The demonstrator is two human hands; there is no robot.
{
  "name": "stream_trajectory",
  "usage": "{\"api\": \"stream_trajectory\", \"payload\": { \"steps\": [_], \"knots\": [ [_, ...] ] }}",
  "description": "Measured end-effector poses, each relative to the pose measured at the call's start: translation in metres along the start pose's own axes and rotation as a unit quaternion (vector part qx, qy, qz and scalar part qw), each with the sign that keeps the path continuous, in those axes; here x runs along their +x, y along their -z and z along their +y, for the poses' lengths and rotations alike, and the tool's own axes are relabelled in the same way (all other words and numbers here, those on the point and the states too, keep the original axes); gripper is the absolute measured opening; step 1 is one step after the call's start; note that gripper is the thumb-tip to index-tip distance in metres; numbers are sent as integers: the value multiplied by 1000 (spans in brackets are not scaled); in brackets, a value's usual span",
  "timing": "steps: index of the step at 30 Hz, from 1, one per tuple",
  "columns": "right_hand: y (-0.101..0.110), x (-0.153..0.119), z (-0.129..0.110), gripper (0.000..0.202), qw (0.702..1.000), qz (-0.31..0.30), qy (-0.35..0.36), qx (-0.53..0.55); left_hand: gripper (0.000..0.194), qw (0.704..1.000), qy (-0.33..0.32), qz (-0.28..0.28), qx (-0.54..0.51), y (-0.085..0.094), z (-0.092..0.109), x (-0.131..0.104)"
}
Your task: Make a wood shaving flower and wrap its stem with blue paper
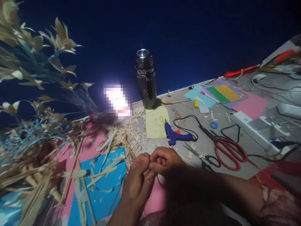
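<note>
My left hand [140,171] and my right hand [164,160] meet at the fingertips over the near middle of the table. Both are closed in a pinch, and whatever lies between the fingers is too small or hidden to name. Just beyond my right hand is a blue glue gun [180,137], its nozzle on a yellow sheet [154,124]. Small black-handled scissors [202,158] and large red-handled scissors [229,153] lie to the right. A blue sheet [105,179] with dry husk strips is left of my left hand.
A dark metal flask [147,81] stands at the far edge beside a pixelated bright patch. Dried husk flowers [63,40] rise at the left. A white power strip [256,131], cables and coloured sheets [223,94] lie at the right.
</note>
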State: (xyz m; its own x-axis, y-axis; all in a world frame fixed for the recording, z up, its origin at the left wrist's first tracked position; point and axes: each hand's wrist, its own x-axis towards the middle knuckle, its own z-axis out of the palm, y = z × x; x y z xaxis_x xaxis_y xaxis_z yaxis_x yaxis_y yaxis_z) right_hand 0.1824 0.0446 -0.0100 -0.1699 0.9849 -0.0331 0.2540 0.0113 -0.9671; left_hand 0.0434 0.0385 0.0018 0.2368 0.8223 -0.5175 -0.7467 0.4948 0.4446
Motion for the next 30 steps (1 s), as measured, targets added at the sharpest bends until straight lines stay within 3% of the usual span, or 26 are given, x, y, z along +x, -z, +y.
{"api": "stream_trajectory", "payload": {
  "steps": [3, 9, 11, 15, 16, 17, 19, 21, 23, 30],
  "knots": [
    [1, 1, 1, 2, 1000, -18, 13, -8, 39, 998, -28, -13, 47, 3, 1, 0],
    [16, 5, -4, 6, 996, -56, 37, -59, 29, 973, 1, -57, 223, 14, 14, 3],
    [22, 6, -7, 7, 995, -58, 40, -73, 26, 950, -28, -53, 307, 13, 21, 1],
    [28, 9, -12, 12, 993, -56, 44, -95, 22, 857, -149, -48, 490, 5, 29, -5],
    [29, 9, -13, 14, 994, -53, 41, -90, 23, 846, -168, -42, 504, 3, 29, -6],
    [29, 10, -13, 16, 995, -46, 37, -78, 24, 850, -175, -33, 496, 1, 28, -7],
    [30, 10, -15, 18, 999, -26, 24, -35, 27, 891, -153, -21, 426, 0, 24, -7],
    [31, 10, -15, 20, 1000, -4, 6, 19, 29, 940, -102, -29, 325, -1, 21, -5],
    [31, 11, -15, 19, 997, -13, -25, 73, 30, 967, -53, -51, 245, 0, 19, -4],
    [23, 15, -8, 20, 937, -91, -121, 315, 29, 985, -21, -77, 153, -4, 22, -5]
  ]
}}
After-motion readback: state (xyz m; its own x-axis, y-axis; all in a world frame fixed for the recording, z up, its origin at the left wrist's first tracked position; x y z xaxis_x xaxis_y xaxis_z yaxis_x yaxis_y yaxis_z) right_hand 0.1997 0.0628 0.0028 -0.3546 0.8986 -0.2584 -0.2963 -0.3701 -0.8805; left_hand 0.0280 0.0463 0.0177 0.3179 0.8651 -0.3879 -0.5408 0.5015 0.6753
